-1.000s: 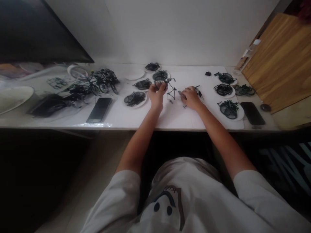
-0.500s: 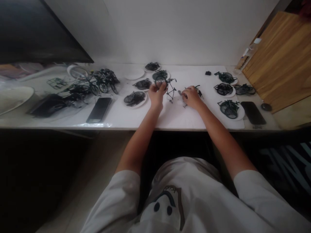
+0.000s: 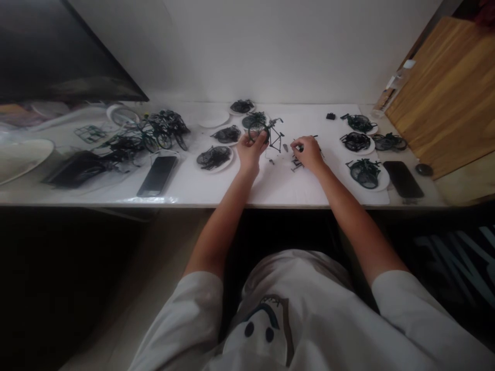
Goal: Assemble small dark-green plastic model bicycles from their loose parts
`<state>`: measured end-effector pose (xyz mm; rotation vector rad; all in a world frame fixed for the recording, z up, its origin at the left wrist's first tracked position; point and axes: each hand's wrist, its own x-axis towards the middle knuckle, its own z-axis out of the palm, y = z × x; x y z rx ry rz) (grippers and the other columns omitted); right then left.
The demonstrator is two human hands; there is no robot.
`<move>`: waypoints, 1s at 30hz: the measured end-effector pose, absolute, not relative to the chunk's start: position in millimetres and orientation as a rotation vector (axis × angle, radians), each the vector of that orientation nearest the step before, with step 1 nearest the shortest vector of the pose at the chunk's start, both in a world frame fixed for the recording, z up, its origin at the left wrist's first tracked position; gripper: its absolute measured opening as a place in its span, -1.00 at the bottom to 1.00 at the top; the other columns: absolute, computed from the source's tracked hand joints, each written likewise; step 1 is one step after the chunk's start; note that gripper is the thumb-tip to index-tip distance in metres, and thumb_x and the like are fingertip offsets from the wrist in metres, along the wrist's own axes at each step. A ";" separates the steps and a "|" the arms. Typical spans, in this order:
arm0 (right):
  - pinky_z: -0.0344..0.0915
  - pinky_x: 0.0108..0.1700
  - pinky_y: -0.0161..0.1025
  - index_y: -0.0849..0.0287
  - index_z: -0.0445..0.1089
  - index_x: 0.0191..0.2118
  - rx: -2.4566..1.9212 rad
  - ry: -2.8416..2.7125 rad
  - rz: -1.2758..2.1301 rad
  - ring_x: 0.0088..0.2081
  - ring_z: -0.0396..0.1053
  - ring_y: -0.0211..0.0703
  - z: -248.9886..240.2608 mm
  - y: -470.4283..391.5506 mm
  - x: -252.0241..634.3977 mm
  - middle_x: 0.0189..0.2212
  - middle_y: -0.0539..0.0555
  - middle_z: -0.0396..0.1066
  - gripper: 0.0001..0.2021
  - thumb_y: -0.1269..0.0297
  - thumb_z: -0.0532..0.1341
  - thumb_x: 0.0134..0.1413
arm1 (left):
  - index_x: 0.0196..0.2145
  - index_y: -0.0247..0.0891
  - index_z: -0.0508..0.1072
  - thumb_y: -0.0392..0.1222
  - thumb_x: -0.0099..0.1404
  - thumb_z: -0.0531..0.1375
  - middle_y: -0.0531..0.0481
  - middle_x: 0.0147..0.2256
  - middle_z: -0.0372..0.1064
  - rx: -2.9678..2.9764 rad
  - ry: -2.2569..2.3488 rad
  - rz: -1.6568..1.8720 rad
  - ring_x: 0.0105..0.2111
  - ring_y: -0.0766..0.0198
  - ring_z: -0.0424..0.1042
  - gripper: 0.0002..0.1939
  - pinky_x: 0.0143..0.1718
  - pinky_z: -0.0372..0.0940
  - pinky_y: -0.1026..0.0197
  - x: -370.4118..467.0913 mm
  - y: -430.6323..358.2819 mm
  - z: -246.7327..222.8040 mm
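My left hand (image 3: 251, 151) is closed on a small dark bicycle frame (image 3: 275, 137) with one spoked wheel, held up over the white table covering. The wheel shows just above my fingers, and the frame extends to the right. To the right, my right hand (image 3: 309, 153) is closed in a pinch over several small dark parts (image 3: 297, 164); what its fingertips hold is too small to make out. A small grey piece (image 3: 285, 148) lies between the hands, and another tiny part (image 3: 271, 162) lies below the frame.
White plates with dark bicycle parts (image 3: 215, 157) stand left and right (image 3: 365, 173) of my hands. Assembled miniature bicycles (image 3: 164, 129) stand at the left. A phone (image 3: 158, 175) lies near the front edge, another phone (image 3: 403, 179) at the right. A wooden board (image 3: 444, 98) borders the right side.
The bicycle frame in my left hand has tilted and shifted slightly right. My right hand has moved a little, its fingertips drawn away from the small grey piece.
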<state>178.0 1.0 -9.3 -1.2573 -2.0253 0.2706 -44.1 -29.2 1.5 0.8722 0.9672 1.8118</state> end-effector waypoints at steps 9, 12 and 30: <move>0.38 0.24 0.10 0.11 0.67 -0.14 -1.245 -2.002 0.250 0.05 0.45 0.19 -13.0 -0.2 177.9 -0.18 0.15 0.69 -0.78 0.49 0.28 0.25 | -0.15 -0.17 0.54 0.05 0.12 0.64 -0.08 -0.15 0.67 0.838 0.896 1.788 0.03 0.12 0.68 -0.50 0.13 0.60 0.09 -47.6 -25.7 -6.9; 0.37 0.27 0.13 0.11 0.70 -0.14 -1.231 -2.078 0.235 0.09 0.44 0.22 -13.5 -1.6 176.5 -0.13 0.16 0.69 -0.79 0.47 0.31 0.24 | -0.04 -0.16 0.61 0.03 0.16 0.62 -0.08 -0.13 0.68 0.829 0.927 1.785 0.04 0.14 0.68 -0.50 0.14 0.59 0.10 -49.0 -24.8 -7.1; 0.36 0.21 0.19 0.09 0.74 -0.29 -1.231 -2.291 0.223 0.06 0.39 0.28 -6.3 -0.4 189.0 -0.22 0.19 0.68 -0.94 0.33 0.47 0.22 | -0.02 -0.19 0.71 -0.02 0.23 0.57 -0.11 -0.07 0.70 0.873 0.985 1.769 0.03 0.15 0.67 -0.59 0.09 0.59 0.12 -50.0 -26.0 -6.8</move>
